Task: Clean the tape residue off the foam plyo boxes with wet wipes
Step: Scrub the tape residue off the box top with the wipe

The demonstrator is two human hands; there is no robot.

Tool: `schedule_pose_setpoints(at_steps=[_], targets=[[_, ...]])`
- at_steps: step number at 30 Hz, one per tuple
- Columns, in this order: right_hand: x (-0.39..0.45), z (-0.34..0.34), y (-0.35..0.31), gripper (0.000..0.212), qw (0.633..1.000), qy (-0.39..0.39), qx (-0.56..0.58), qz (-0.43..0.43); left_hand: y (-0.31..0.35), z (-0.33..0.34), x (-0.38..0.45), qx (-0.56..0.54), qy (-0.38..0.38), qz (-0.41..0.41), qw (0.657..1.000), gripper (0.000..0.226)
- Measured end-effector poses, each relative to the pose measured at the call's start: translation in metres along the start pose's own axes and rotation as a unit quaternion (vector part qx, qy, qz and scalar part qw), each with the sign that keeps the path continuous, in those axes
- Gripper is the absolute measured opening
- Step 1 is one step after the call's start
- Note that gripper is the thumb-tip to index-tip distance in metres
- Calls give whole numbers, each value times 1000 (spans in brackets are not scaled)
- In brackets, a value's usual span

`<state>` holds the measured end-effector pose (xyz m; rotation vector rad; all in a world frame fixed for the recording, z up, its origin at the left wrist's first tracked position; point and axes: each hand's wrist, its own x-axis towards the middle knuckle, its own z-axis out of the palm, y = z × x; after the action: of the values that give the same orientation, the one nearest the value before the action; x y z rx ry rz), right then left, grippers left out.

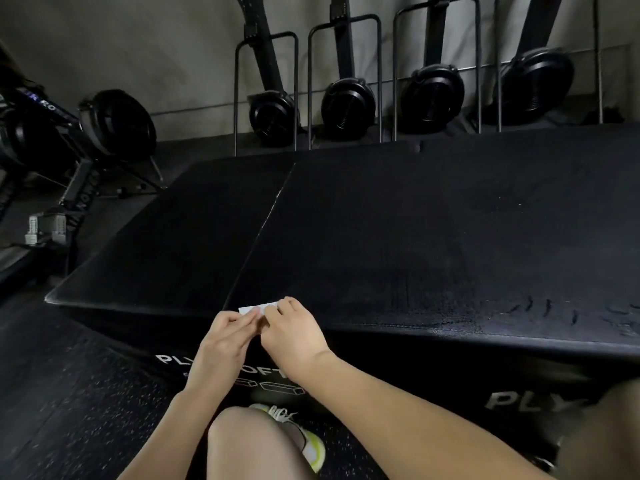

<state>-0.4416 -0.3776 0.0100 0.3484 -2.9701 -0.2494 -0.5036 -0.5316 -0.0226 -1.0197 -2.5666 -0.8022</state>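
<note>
Two black foam plyo boxes fill the middle of the frame, set side by side with a narrow seam running from the lower centre up toward the upper middle. The left box (pixel 162 244) has a smooth matte top; the right box (pixel 433 237) shows a textured top with pale scuffed streaks of residue (pixel 554 310) near its front edge at the right of the frame. White lettering marks their front faces low in the picture. The floor (pixel 69 393) is dark rubber flecked with light specks. Along the grey wall at the top stand four black rowing machines (pixel 346 105) stored upright, with metal frames around them; another rower (pixel 69 140) lies at the upper left.

A small white wet wipe (pixel 254 309) sits at the lower centre, right at the front edge of the boxes by the seam. It is a flat, folded strip, its long axis running nearly left to right across the frame, the right end tilted slightly upward.

The left hand (pixel 227 336) pinches the wipe's left part between curled fingers and thumb. The right hand (pixel 291 327) grips its right part, fingers curled over it. The two hands touch above the wipe. A bare knee (pixel 242 445) and a shoe with yellow-green trim (pixel 308 441) show at the bottom.
</note>
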Motion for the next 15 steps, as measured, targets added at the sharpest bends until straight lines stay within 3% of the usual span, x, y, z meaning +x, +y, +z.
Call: schedule_pose_setpoints(at_steps=[5, 7, 9, 12, 15], targets=[[-5, 3, 3, 18, 999, 5, 33, -6, 13, 15, -5, -62, 30, -92, 993, 53], [-21, 9, 16, 13, 999, 29, 37, -10, 27, 27, -4, -40, 37, -48, 997, 43], [-44, 17, 36, 11, 992, 121, 42, -2, 52, 39, 1, -9, 40, 15, 999, 24], [-98, 28, 75, 14, 967, 246, 53, 28, 99, 70, 5, -31, 73, 49, 996, 24], [-170, 38, 124, 22, 962, 263, 36, 67, 170, 105, 9, -59, 48, 160, 984, 25]])
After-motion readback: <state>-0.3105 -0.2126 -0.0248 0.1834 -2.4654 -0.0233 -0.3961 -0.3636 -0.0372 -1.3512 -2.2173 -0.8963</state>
